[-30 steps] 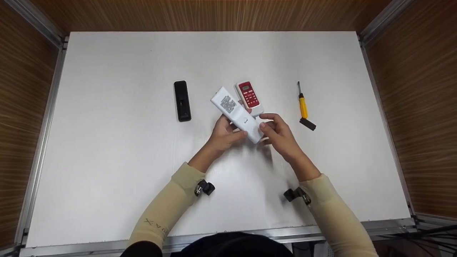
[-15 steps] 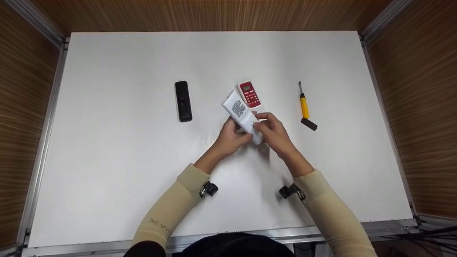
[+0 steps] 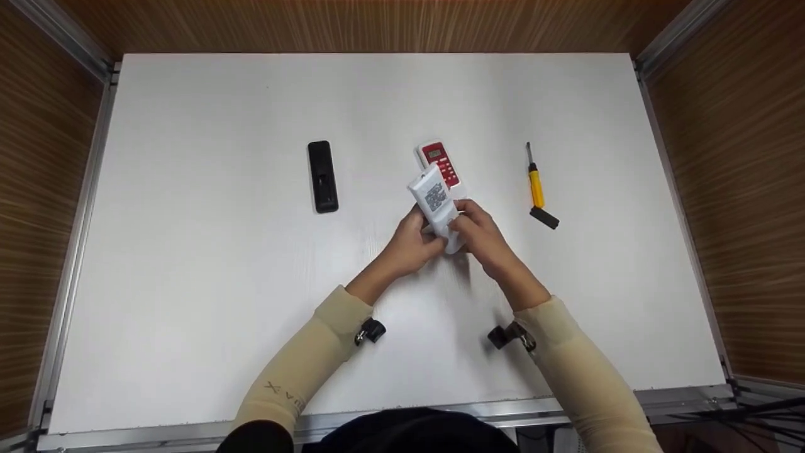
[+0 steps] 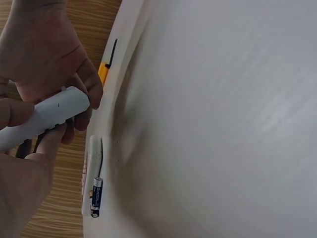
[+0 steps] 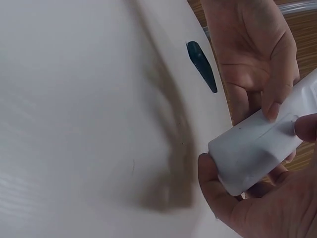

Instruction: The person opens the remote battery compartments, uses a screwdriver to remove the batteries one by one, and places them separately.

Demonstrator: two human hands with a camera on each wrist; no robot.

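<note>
A white remote control [image 3: 435,198] is held back side up over the middle of the table, its printed label facing me. My left hand [image 3: 412,246] grips it along the lower left side, thumb near the bottom end. From the right, my right hand [image 3: 483,244] holds the lower part and rests its thumb on the back cover; the thumb on that cover also shows in the right wrist view. Partly covered by it in the head view lies a white remote with a red face [image 3: 434,152]. In the left wrist view, a dark battery [image 4: 97,194] shows at that remote's side.
To the left lies a black remote-shaped piece [image 3: 323,179]. A yellow-handled screwdriver [image 3: 535,185] lies to the right, with a small black cover [image 3: 544,218] at its handle end. Wood-grain panels [image 3: 402,26] bound the white table [image 3: 188,251] at the back and sides.
Both hands have shifted slightly right with the white remote, which now points more nearly straight ahead. My right thumb has moved from the remote's edge onto its back cover.
</note>
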